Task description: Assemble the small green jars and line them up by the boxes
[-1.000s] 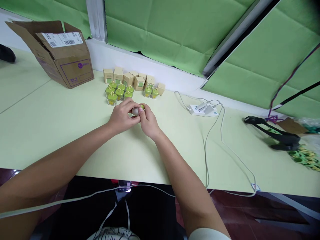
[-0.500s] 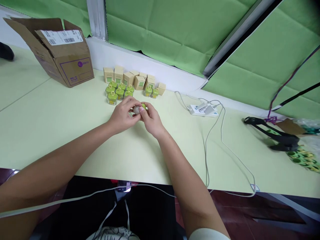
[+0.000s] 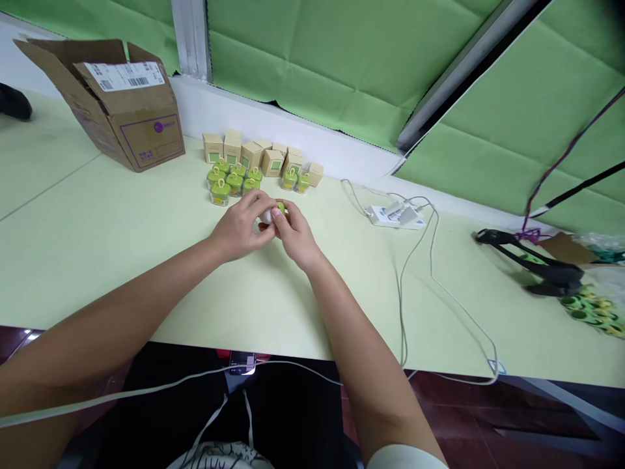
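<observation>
Grip: left hand [image 3: 239, 227], right hand [image 3: 297, 237] | piece [image 3: 266, 217] | green rightward | axis unclear

Our left forearm [image 3: 146, 290] rises from the lower left edge toward the frame's centre; our right forearm [image 3: 354, 319] slants up and leftward from the lower right, so the two converge. At the left wrist [image 3: 215, 249] and right wrist [image 3: 315, 262], both hands turn inward. Our left hand [image 3: 237, 226] shows its back, fingers arched to the right above its thumb [image 3: 264, 236] in a pinch. Our right hand [image 3: 296, 240] is curled, its thumb [image 3: 280, 221] pointing up and left. The fingertips come together just left of centre; overlap hides several of them.
</observation>
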A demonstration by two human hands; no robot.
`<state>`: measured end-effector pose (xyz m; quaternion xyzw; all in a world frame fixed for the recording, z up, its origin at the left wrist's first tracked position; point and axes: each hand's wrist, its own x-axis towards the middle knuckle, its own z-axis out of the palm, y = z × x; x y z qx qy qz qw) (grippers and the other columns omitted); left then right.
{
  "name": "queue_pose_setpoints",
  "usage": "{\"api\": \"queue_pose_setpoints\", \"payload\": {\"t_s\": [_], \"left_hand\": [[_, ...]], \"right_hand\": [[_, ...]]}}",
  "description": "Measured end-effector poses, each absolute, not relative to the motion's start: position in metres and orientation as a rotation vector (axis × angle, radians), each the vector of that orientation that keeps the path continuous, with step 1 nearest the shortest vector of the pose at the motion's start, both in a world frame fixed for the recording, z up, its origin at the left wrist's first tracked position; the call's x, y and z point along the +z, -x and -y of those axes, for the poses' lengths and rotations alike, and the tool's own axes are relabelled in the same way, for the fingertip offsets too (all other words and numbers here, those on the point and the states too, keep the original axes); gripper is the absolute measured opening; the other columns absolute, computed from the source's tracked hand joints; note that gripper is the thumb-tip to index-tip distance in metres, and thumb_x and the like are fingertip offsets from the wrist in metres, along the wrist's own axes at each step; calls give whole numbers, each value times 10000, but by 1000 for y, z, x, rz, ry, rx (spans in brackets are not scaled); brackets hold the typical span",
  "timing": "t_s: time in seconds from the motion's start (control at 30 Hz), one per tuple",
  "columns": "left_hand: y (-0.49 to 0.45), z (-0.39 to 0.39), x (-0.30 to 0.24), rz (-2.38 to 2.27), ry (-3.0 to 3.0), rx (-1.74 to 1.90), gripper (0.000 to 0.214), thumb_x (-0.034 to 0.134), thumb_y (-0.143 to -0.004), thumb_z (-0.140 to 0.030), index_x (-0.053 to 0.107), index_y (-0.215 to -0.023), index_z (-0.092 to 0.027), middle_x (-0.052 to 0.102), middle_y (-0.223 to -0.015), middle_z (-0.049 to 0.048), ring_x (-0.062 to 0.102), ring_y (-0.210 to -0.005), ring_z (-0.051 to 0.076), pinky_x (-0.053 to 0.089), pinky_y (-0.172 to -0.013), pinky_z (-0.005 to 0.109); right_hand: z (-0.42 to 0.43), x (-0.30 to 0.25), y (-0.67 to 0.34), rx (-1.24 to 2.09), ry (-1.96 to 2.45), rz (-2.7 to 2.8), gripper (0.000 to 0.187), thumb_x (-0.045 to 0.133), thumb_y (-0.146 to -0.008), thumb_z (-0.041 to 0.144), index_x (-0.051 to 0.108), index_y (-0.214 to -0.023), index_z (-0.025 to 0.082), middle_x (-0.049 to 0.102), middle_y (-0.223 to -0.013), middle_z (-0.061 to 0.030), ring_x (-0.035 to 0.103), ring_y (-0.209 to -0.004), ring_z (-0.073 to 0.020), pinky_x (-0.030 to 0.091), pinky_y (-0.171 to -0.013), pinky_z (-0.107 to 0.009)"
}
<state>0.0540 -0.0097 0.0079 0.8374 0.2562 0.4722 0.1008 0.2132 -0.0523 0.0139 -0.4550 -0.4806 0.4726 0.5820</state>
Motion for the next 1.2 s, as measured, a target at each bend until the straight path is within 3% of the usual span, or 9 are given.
{"api": "queue_pose_setpoints", "payload": {"t_s": [0.27, 0.5, 0.67, 0.9, 1.2], "left_hand": [[-52, 2, 3, -718, -2494, 1371, 220, 659, -943, -232, 627, -1161, -236, 694, -1164, 71, 667, -1072, 222, 545, -870, 344], [-50, 0, 0, -733, -2444, 1397, 289, 697, -931, -271, 629, -1203, -201, 707, -1149, 80, 668, -1020, 211, 543, -845, 325], [-53, 4, -3, -727, -2516, 1186, 247, 664, -949, -312, 658, -1167, -196, 742, -1146, 88, 665, -1073, 253, 525, -963, 403], [-57, -1, -12, -809, -2782, 729, 265, 575, -992, -288, 730, -1188, -200, 755, -1198, 134, 584, -1267, 370, 368, -1100, 623], [-54, -7, -14, -947, -2809, 758, 339, 543, -1036, -351, 722, -1280, -198, 716, -1307, 163, 579, -1306, 378, 370, -1118, 618]], "right_hand": [[50, 16, -222, 1167, 1079, 1044, 580, 912, -722, 620, 643, -1117, 291, 710, -950, 26, 692, -829, -138, 662, -789, -312], [39, 12, -237, 995, 1178, 900, 614, 921, -687, 594, 609, -1116, 285, 622, -935, 49, 699, -770, -115, 656, -790, -306], [33, 7, -244, 881, 1266, 859, 537, 875, -748, 539, 602, -1130, 279, 597, -946, 41, 678, -742, -104, 644, -742, -291], [33, 6, -246, 899, 1284, 894, 537, 859, -766, 556, 593, -1144, 282, 614, -976, 30, 688, -773, -111, 634, -729, -278], [39, 13, -240, 983, 1318, 925, 495, 856, -788, 547, 616, -1117, 266, 670, -968, 20, 693, -769, -118, 620, -721, -274]]}}
